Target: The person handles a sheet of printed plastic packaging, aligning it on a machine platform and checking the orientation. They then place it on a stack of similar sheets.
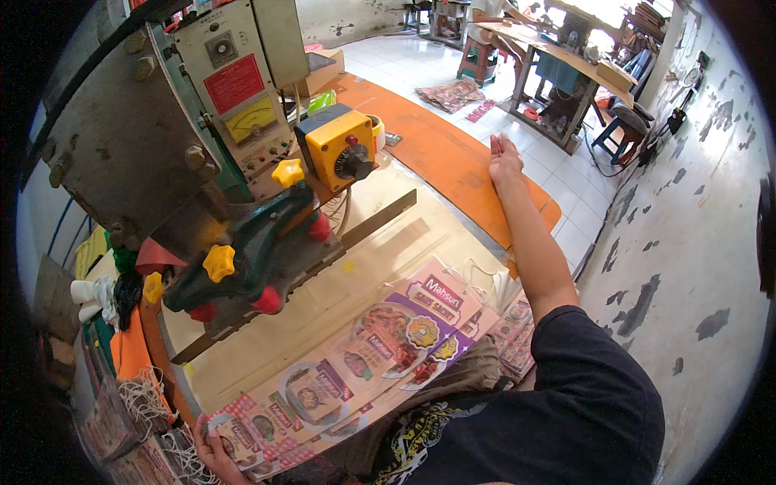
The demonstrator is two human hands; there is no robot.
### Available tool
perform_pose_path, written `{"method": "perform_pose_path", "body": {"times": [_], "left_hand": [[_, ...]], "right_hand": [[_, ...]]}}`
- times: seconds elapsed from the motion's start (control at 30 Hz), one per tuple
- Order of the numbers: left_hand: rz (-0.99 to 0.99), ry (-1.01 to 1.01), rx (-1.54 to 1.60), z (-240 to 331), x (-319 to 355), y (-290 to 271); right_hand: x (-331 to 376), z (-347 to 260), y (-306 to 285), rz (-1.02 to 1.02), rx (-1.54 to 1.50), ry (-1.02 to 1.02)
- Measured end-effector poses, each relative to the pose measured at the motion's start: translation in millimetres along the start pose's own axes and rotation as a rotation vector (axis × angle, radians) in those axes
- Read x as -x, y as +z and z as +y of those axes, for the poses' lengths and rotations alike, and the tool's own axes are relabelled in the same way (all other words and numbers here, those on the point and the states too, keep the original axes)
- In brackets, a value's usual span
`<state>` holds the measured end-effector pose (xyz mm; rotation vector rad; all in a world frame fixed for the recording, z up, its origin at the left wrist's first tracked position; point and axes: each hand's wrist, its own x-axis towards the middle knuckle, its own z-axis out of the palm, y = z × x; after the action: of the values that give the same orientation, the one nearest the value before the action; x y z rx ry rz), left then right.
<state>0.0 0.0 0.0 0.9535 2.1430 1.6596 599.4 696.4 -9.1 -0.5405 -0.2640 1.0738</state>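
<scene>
Printed plastic sheets [311, 396] in pink and purple, showing food pictures, lie overlapped across the front of a cream work surface [267, 356] and over my lap. My left hand [217, 454] grips their lower left end, its thumb on top. White string [485, 275] shows at their far right end. My right hand [506, 158] is stretched far forward above an orange tabletop [453, 137], fingers extended and slightly bent, with nothing visible in it. Left of the sheets stands a press machine [242, 259] with yellow star knobs and a long metal bar [380, 218] above the cream surface.
A yellow control box [335, 149] with a black dial sits beside the machine's grey panel [218, 73]. Tangled white strings [149, 400] hang at the left. More printed sheets [453, 95] lie on the tiled floor. A peeling wall [687, 210] runs along the right.
</scene>
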Motion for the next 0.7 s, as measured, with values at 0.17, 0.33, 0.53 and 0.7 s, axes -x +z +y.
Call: {"method": "perform_pose_path", "body": {"times": [0.17, 0.33, 0.53, 0.7], "left_hand": [[-0.02, 0.037, -0.068, 35.3, 8.4, 16.0], [-0.024, 0.039, -0.108, 47.7, 12.2, 16.2], [-0.025, 0.066, -0.069, 41.4, 10.6, 17.8], [-0.029, 0.053, -0.046, 38.8, 8.6, 18.8]], "right_hand": [[0.4, -14.6, -0.1, -0.034, -0.057, -0.006], [24.7, -14.2, 8.5, 0.018, 0.075, -0.01], [39.0, -17.6, 25.1, -0.144, 0.486, -0.13], [49.6, -17.8, 32.4, -0.253, 0.845, -0.198]]}}
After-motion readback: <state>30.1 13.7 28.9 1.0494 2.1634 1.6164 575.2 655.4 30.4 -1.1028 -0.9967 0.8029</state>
